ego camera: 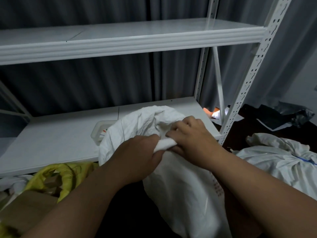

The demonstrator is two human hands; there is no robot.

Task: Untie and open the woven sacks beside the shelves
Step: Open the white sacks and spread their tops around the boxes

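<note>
Two bare forearms reaching in from the bottom edge toward a white woven sack [180, 186] standing on the floor just in front of the lower shelf [56, 140] of a white metal rack. Left hand [137, 155] curled round the rolled, twisted neck [165, 145] of the sack, gripping it from the left. Right hand [192, 136] closed on the same twisted neck from the right, fingers bent over the bunched fabric, knuckles nearly touching those of the left. Mouth of the sack crumpled and rising behind both hands, leaning against the shelf edge. Faint red print down the sack's right side, too blurred to read. Second white sack [281, 162] lying at right, near but apart, tied at its neck with a blue cord [307, 160]. Yellow plastic bag [56, 176] at lower left over a brown cardboard box [29, 206]. Clear plastic container [101, 131] on the lower shelf, partly hidden behind the held sack. Upper shelf [130, 40] and perforated upright [253, 69] above; grey curtain [89, 83] behind; dark bags [277, 115] on the floor at far right.
</note>
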